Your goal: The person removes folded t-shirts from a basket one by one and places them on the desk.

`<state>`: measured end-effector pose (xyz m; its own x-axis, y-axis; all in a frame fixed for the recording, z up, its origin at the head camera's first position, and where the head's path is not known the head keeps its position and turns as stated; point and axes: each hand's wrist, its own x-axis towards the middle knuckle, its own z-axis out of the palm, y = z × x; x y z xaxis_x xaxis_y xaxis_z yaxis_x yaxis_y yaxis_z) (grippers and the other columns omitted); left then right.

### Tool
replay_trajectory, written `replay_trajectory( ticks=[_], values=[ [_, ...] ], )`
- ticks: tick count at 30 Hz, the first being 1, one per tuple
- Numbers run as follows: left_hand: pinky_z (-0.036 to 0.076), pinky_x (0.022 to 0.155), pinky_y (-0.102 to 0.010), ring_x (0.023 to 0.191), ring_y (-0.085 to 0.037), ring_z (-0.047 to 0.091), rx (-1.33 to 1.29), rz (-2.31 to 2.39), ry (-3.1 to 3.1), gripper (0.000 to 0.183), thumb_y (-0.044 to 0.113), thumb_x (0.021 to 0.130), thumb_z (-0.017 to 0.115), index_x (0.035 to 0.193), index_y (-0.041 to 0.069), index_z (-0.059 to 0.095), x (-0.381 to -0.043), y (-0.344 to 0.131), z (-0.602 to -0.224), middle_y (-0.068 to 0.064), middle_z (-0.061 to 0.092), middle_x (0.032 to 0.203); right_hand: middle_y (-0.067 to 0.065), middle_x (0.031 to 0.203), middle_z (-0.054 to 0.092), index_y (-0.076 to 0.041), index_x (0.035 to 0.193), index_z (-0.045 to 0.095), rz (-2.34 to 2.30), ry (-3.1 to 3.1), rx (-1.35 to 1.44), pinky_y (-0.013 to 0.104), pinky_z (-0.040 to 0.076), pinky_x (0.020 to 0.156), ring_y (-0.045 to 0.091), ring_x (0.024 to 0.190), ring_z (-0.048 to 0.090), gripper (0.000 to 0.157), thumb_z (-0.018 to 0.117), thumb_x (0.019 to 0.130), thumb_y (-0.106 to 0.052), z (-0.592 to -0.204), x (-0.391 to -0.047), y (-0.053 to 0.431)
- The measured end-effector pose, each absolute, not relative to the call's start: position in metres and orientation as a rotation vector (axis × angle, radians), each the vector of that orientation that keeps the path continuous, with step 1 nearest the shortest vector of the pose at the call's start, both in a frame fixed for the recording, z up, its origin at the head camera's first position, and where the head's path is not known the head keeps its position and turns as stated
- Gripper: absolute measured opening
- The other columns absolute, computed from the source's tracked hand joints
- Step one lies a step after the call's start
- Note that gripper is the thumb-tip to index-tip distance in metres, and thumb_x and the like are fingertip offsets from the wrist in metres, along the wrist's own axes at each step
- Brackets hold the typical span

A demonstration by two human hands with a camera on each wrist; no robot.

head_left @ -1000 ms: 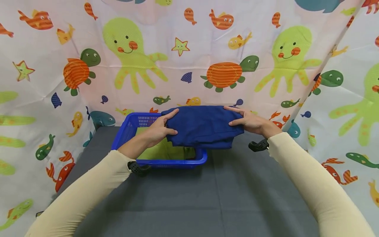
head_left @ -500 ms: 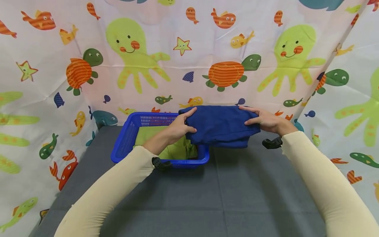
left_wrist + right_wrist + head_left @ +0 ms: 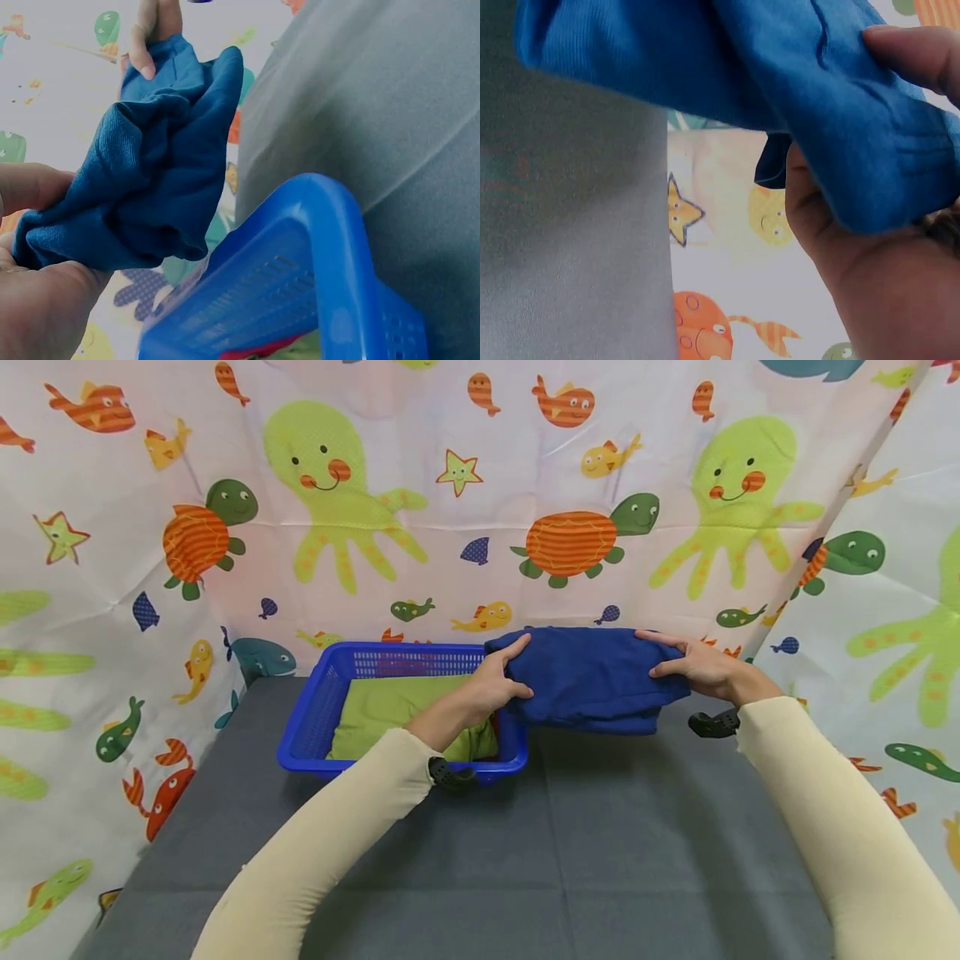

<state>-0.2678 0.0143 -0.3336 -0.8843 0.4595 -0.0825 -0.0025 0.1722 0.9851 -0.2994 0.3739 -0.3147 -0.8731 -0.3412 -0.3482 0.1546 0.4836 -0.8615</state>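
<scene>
A folded dark blue cloth garment (image 3: 588, 681) is held in the air between both hands, just right of the blue basket. My left hand (image 3: 491, 685) grips its left end, thumb on the near side, over the basket's right rim. At the other end my right hand (image 3: 701, 668) pinches the fabric between thumb and fingers. In the left wrist view the garment (image 3: 157, 157) shows several soft folded layers. The right wrist view shows the garment's edge (image 3: 870, 150) between thumb and fingers. A folded green cloth (image 3: 397, 706) lies inside the blue plastic basket (image 3: 300, 731).
The basket stands on a grey cloth-covered table (image 3: 450, 860), toward the back left. A white curtain (image 3: 465, 552) with sea-animal prints surrounds the table at the back and sides. Something red shows beside the green cloth in the basket (image 3: 337, 247).
Both hands have carried the blue garment rightward, from above the basket's right part to beside it. More of the green cloth now shows. Both grips stay as they were.
</scene>
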Motion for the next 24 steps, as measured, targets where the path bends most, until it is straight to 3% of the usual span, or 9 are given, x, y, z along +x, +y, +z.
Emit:
replay_trajectory(
  ticks=[12, 18, 24],
  values=[
    [0.031, 0.123, -0.049, 0.158, -0.027, 0.015, 0.370, 1.801, 2.095, 0.096, -0.015, 0.087, 0.061, 0.162, 0.029, 0.023, -0.272, 0.049, -0.347, -0.005, 0.013, 0.172, 0.027, 0.168, 0.002, -0.024, 0.164, 0.008, -1.308, 2.303, -0.123, 0.063, 0.029, 0.119, 0.047, 0.151, 0.019, 0.085, 0.062, 0.099, -0.012, -0.323, -0.303, 0.393],
    [0.032, 0.123, -0.049, 0.156, -0.029, 0.022, 0.335, 1.828, 2.106, 0.095, -0.016, 0.086, 0.061, 0.162, 0.027, 0.024, -0.275, 0.066, -0.355, -0.008, 0.018, 0.170, 0.029, 0.168, 0.005, -0.026, 0.163, 0.008, -1.268, 2.333, -0.076, 0.058, 0.038, 0.116, 0.047, 0.149, 0.023, 0.086, 0.064, 0.098, -0.014, -0.327, -0.305, 0.400],
    [0.032, 0.123, -0.050, 0.154, -0.032, 0.027, 0.314, 1.822, 2.109, 0.094, -0.014, 0.085, 0.062, 0.162, 0.023, 0.024, -0.274, 0.083, -0.362, -0.011, 0.023, 0.169, 0.034, 0.165, 0.001, -0.025, 0.163, 0.005, -1.244, 2.348, -0.028, 0.066, 0.030, 0.118, 0.052, 0.148, 0.019, 0.085, 0.061, 0.099, -0.015, -0.336, -0.305, 0.412]
  ],
)
